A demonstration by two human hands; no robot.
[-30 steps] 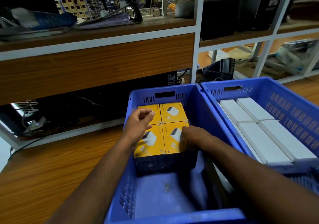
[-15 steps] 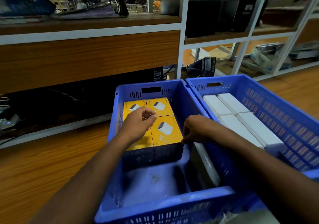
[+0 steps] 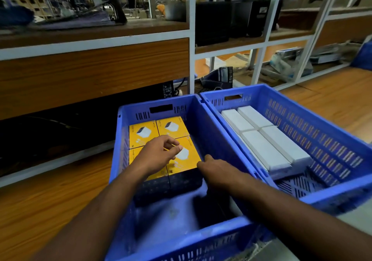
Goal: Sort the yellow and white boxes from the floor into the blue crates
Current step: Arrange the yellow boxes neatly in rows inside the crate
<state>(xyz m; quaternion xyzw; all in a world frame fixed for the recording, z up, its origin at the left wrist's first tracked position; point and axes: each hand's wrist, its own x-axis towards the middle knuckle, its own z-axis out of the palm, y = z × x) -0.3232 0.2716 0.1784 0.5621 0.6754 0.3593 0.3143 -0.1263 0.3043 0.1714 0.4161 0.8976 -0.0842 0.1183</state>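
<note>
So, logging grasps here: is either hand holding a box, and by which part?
Neither. Left hand hovers loosely curled above the yellow boxes; right hand holds nothing.

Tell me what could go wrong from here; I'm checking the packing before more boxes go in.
1. The yellow boxes fill only the far end of the left crate; with the near floor bare, they could slide or tip if it is moved.
2. The right hand sits at the corner of the nearest yellow box, close to the crate wall, and might knock it askew.
3. The white boxes in the right crate also leave their near end unsupported.
</note>
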